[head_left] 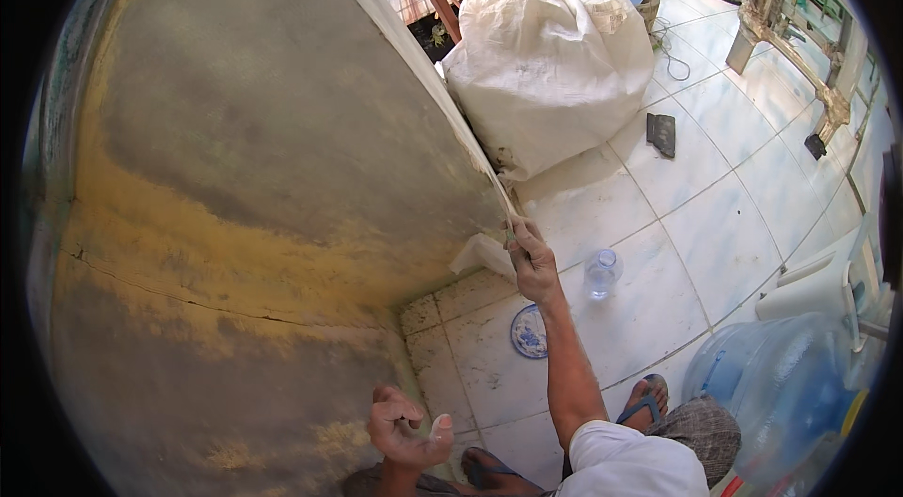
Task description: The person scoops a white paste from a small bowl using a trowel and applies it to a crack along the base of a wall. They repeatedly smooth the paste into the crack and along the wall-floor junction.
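Wall, one: grey and yellow wall (263, 102), filling the left side; one long crack across its near part; one white edge (404, 46) running from far down to the right hand.
Floor, one: pale tiled floor (649, 262), to the right of the wall.
Sack, one: large white sack (555, 64), bulging, standing far, beside the wall's edge.
Frame, one: worn metal frame (795, 69), far right.
Water jug, one: clear blue jug (771, 394), lying on its side, near right.
Hands, two. Right hand (533, 264): fingers closed, pinching a thin pale piece (514, 218) at the near end of the white edge; its kind cannot be told, the fingers covering most of it. Left hand (404, 431): fingers half curled, thumb held apart, raised in front of the wall, near; palm bare, whitish dust on the thumb.
Sandals, two: one pair, worn, near.
Dish, one: round, blue and white dish (529, 331), left of the bottle.
Bottle, one: small clear bottle (602, 276), right of the right hand.
Scrap, one: flat dark scrap (661, 134), right of the sack.
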Demonstrator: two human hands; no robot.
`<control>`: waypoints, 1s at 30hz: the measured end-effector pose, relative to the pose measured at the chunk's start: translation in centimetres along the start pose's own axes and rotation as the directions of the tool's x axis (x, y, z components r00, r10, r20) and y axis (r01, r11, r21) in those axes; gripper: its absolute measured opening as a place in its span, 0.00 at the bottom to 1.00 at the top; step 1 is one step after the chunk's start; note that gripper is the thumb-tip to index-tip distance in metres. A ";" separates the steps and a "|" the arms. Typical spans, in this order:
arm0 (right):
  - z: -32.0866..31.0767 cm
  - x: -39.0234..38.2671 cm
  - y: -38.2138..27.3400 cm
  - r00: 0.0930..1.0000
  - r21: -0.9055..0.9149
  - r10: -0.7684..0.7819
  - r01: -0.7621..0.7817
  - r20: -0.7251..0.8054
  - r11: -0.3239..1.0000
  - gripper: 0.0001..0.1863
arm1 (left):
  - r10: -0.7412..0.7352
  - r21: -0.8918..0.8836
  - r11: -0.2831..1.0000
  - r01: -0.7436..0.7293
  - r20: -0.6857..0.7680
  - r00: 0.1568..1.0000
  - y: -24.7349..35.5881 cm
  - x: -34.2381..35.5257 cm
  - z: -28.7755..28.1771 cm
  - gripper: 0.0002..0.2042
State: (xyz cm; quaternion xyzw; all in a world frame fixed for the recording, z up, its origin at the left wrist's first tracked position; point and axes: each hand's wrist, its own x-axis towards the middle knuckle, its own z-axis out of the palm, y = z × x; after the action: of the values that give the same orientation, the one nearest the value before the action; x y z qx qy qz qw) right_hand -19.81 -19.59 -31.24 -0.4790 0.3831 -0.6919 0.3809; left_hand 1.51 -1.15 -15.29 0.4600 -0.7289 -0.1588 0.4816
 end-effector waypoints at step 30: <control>2.5 3.3 -10.3 0.749 0.890 0.630 -0.411 0.205 0.199 0.12 | 0.081 0.071 0.995 -0.076 -0.058 0.995 -0.6 1.7 -1.2 0.20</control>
State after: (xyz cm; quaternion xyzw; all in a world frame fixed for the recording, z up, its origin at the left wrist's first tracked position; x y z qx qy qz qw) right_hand -19.93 -18.72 -20.21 0.0368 0.1254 -0.6557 0.7437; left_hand 2.60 -2.61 -14.13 0.4519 -0.7365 -0.1005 0.4931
